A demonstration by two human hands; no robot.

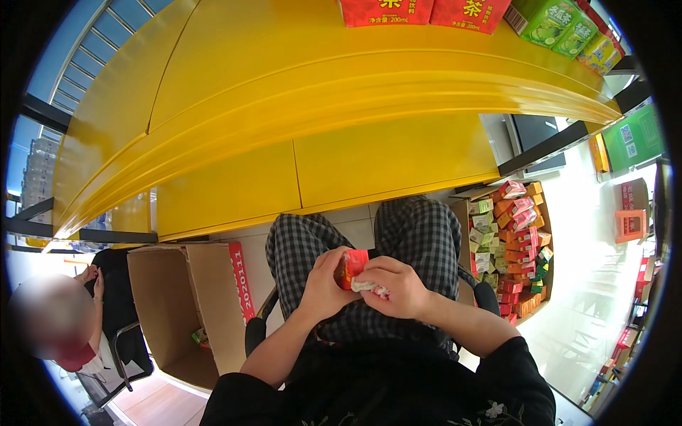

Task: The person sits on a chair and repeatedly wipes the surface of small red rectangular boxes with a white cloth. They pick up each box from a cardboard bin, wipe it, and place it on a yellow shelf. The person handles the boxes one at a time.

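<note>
Over my lap, my left hand holds a small red drink carton, its fingers around the carton's side. My right hand grips a crumpled whitish cloth or tissue with reddish marks, pressed against or very near the carton's lower right side. The two hands almost touch. My right palm partly hides the cloth, and my left fingers cover part of the carton.
Shelves with yellow panels span the front, bearing red cartons and green cartons. A cardboard box stands left, near a seated person. Right is a box full of small cartons.
</note>
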